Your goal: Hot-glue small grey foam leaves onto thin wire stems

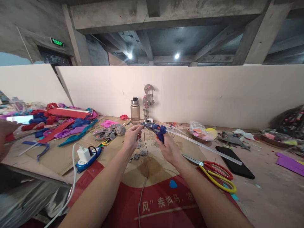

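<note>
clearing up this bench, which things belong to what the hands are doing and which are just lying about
In use: glue gun in right hand; glue stick in its back; wire pinched at the nozzle by left hand.
Lying about: scissors; phone; bottle; power strip; fabric scraps.

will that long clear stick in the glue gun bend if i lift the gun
Probably flexes a little: the clear stick is long and thin, jutting far behind the glue gun in the right hand. Likely light, being so slim. Its far end reaches the black slab, so it may drag.
</note>
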### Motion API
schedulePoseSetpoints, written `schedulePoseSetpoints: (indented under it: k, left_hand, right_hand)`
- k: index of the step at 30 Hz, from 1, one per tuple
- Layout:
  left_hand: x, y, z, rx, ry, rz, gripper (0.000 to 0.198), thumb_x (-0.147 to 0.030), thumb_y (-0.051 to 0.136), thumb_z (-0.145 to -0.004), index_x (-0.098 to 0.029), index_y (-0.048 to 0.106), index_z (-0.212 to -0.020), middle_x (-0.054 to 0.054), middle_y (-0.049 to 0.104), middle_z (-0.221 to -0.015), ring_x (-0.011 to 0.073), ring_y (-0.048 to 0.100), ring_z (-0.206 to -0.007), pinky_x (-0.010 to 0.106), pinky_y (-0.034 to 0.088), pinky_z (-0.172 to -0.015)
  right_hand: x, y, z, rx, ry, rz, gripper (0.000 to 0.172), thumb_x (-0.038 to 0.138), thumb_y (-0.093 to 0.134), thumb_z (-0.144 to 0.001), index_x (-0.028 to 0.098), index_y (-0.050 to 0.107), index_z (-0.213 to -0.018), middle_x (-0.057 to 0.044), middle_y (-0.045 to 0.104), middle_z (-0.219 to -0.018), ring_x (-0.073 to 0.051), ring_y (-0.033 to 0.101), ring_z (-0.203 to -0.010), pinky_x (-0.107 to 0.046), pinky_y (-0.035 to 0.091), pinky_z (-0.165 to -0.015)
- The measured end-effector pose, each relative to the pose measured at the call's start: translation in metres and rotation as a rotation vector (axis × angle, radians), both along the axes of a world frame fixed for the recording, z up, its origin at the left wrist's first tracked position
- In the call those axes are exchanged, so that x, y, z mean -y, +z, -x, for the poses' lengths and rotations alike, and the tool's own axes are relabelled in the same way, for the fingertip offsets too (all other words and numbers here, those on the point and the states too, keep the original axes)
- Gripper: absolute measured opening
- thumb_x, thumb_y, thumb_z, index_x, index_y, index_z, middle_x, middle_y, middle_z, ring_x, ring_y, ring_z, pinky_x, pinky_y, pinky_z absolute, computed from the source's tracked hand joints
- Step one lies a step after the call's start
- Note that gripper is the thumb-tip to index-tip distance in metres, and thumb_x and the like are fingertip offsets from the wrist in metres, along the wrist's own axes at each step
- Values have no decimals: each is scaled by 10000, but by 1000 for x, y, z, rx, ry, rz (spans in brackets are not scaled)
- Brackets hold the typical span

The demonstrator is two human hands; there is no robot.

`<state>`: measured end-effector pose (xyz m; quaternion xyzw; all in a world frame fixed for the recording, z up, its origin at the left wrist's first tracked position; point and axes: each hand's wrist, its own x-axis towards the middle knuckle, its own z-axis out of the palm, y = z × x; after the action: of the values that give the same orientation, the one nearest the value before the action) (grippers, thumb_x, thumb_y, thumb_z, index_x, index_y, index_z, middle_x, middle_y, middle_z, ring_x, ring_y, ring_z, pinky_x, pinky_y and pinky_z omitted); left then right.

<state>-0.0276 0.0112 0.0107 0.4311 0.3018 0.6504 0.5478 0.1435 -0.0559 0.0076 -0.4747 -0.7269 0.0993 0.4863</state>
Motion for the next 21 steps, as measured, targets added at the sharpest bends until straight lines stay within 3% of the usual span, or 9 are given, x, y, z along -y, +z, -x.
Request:
schedulePoseSetpoints:
  k: [5,9,11,13,16,21]
  left_hand:
    - [-1,0,-1,6,-10,28,415,-382,891,-478,-109,661,-691,-28,520,-608,18,339,-466,165,169,-407]
    - [-3,1,1,50,-1,21,420,-360,892,-470,-117,646,-709,-1,594,-701,9,335,-466,160,146,-396]
    - [-2,0,0,54,-16,22,411,-348,889,-477,-122,633,-707,-2,599,-700,9,331,-461,156,150,-393]
    - [-1,-1,-2,39,-34,30,411,-350,886,-482,-126,618,-698,9,617,-713,13,347,-466,156,167,-393]
    - [3,-3,-7,-9,-58,43,425,-370,884,-487,-129,609,-703,31,643,-756,22,380,-483,160,202,-400]
    - [9,-5,-14,-82,-39,-10,399,-376,873,-521,-136,610,-700,-47,501,-617,28,320,-478,177,204,-410]
  right_hand:
    - [0,-1,1,-102,15,-20,288,324,499,-862,202,564,-1115,-102,658,-1058,-237,603,-913,-399,490,-858]
    - [-5,-2,-1,-374,81,208,299,347,513,-829,205,505,-1092,-32,657,-883,-123,524,-514,-287,483,-529]
    - [-12,-5,-6,-466,89,308,251,320,509,-807,206,502,-1031,-18,667,-850,-103,507,-464,-265,463,-490]
    - [-21,-10,-13,-400,5,403,184,277,482,-807,205,520,-972,-24,686,-847,-111,554,-501,-258,472,-523]
    - [-35,-22,-25,-115,-203,535,114,239,476,-815,191,580,-824,-51,693,-757,-152,609,-583,-264,453,-567]
    - [-42,-33,-35,58,-371,545,97,238,646,-740,185,609,-667,-140,701,-799,-280,654,-903,-341,447,-754]
